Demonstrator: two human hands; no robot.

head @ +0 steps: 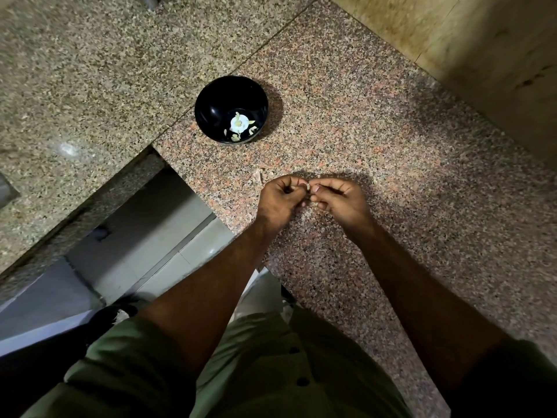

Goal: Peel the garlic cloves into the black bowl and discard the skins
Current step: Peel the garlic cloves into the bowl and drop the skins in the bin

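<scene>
Above the bench (pixel 391 140), both hands, left (pixel 278 199) and right (pixel 339 200), are pinching one clove (pixel 307 186) together; skins (pixel 259 175) are lying near the bowl (pixel 211 107).

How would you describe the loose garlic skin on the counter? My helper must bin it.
On the pinkish granite counter, look between the black bowl and the left hand. The garlic skin lies there: a pale papery scrap, outside the bowl.
</scene>
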